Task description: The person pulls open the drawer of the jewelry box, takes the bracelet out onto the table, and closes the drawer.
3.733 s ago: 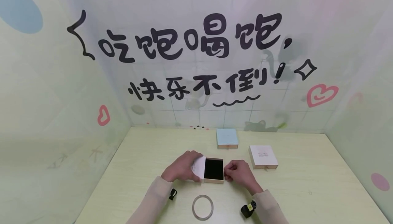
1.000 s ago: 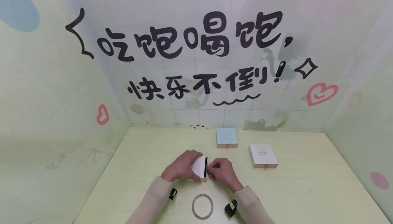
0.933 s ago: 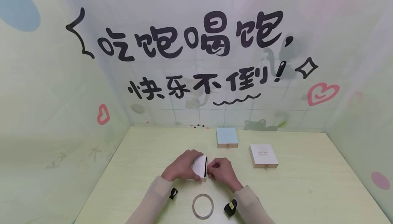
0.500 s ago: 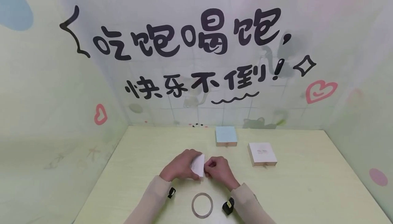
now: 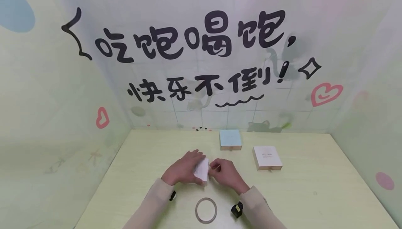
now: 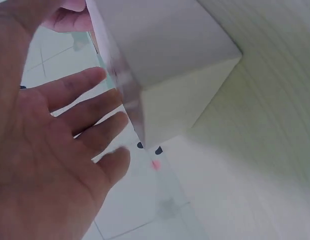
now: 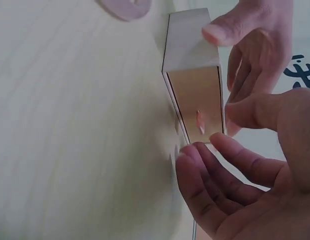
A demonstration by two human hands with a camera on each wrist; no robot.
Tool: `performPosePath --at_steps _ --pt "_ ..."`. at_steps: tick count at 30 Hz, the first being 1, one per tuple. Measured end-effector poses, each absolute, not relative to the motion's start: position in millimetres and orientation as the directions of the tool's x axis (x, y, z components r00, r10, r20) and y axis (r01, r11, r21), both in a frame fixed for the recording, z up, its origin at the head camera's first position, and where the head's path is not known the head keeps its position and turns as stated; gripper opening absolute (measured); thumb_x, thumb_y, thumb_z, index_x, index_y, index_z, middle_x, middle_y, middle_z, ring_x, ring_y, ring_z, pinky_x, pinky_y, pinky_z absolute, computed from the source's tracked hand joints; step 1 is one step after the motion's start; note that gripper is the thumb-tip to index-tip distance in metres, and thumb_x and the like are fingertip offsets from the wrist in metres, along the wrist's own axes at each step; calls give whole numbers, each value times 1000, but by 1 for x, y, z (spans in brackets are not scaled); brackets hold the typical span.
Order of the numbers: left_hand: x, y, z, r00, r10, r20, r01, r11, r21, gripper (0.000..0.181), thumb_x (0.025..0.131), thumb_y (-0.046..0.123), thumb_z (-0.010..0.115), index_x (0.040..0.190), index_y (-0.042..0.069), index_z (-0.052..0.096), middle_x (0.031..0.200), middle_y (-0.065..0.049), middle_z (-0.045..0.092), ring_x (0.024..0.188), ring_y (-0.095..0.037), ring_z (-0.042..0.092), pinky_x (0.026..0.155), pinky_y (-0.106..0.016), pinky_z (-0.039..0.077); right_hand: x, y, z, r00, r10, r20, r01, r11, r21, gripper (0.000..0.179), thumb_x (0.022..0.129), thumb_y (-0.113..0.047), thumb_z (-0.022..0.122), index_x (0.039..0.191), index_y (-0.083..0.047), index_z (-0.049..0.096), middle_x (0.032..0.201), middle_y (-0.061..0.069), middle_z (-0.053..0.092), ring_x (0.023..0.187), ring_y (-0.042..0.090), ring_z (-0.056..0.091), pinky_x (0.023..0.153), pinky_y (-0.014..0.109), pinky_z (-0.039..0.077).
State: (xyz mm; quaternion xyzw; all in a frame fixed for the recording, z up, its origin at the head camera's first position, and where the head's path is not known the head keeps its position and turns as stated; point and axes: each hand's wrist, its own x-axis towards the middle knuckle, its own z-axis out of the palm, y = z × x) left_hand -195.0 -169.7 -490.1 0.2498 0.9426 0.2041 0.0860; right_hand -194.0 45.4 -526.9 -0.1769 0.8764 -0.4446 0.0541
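A small white drawer box (image 5: 202, 170) sits on the table between the two hands, its tan drawer front (image 7: 195, 95) flush in the sleeve. A small ribbon pull (image 7: 200, 121) hangs free on that front. My left hand (image 5: 186, 168) is at the box's left side, thumb along the near edge and relaxed fingers spread loosely over the top. At the drawer end is my right hand (image 5: 226, 174), its fingers loosely bent close to the lower edge and its thumb beside the front, nothing between them. A pale translucent bangle (image 5: 206, 199) lies flat nearer the person.
A light blue drawer box (image 5: 230, 139) stands at the back of the table, and another white drawer box (image 5: 267, 157) to its right. Black wrist devices (image 5: 237, 209) are worn below both sleeves. A printed curtain (image 5: 201, 117) encloses the back and sides.
The drawer with its black lining has slid left into the white sleeve, pushed by the right hand. Just now the left fingers have loosened and spread, and the right fingers have parted from the front.
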Motion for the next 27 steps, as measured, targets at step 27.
performPosePath --at_steps 27 --pt "-146 -184 -512 -995 -67 -79 -104 598 795 84 80 24 89 147 -5 46 123 -21 59 98 -25 60 76 -34 52 -234 54 -511 -732 -679 53 -483 462 -744 57 86 -27 80 135 -5 63 131 8 62 119 30 62 104 48 51"
